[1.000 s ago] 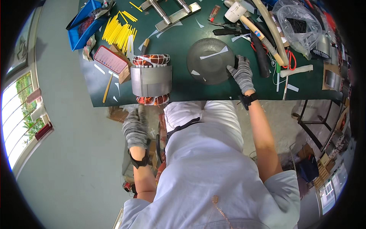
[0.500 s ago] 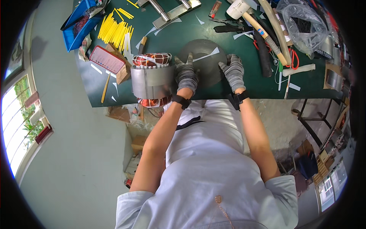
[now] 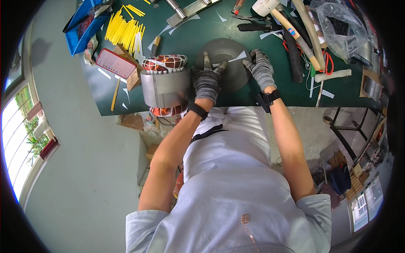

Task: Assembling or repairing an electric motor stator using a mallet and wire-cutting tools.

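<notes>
A dark grey round disc (image 3: 230, 78) lies on the green table before me, with a thin white pointed strip (image 3: 236, 57) across it. My left hand (image 3: 206, 82), in a grey striped glove, rests over the disc's left part, fingers spread; one fingertip is by the strip's left end, and I cannot tell if it presses on it. At the disc's right edge is my right hand (image 3: 262, 71), gloved alike, fingers stretched out and holding nothing visible. Left of my left hand stands a motor stator (image 3: 166, 88), a grey metal cylinder with laced copper windings (image 3: 164, 63) above and below.
Yellow sticks (image 3: 124, 33), a blue bin (image 3: 80, 36) and a phone (image 3: 116, 63) on a wooden block are at the left. A white-headed mallet (image 3: 265, 7), black-handled tools, red-handled scissors (image 3: 328, 63) and a clear plastic bag (image 3: 341, 33) crowd the right. White scraps lie scattered about.
The fingers of my left hand have spread farther apart over the disc. My right hand has shifted slightly up and right along the disc's edge. The whole view has moved a little.
</notes>
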Demonstrator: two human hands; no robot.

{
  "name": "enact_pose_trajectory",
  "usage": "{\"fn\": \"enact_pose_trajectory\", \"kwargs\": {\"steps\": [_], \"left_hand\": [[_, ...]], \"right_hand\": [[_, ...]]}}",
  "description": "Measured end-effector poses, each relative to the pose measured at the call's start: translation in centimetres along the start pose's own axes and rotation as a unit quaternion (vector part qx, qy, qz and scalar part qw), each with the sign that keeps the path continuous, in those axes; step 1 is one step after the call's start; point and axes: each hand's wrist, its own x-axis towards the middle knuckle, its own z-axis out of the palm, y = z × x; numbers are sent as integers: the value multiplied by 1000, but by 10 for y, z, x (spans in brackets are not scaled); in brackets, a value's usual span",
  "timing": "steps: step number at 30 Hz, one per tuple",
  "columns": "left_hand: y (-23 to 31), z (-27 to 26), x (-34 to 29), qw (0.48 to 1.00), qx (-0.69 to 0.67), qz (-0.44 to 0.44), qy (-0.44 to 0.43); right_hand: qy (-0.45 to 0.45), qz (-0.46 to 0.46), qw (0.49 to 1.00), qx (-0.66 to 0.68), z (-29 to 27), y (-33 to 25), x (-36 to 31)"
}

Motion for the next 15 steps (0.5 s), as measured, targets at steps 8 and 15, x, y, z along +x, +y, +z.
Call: {"fn": "enact_pose_trajectory", "kwargs": {"steps": [8, 15], "left_hand": [[-3, -1, 1, 996, 0, 10, -83], [-11, -24, -31, 997, -63, 15, -34]], "right_hand": [[39, -7, 999, -9, 4, -5, -5], [29, -15, 999, 22, 3, 0, -1]]}}
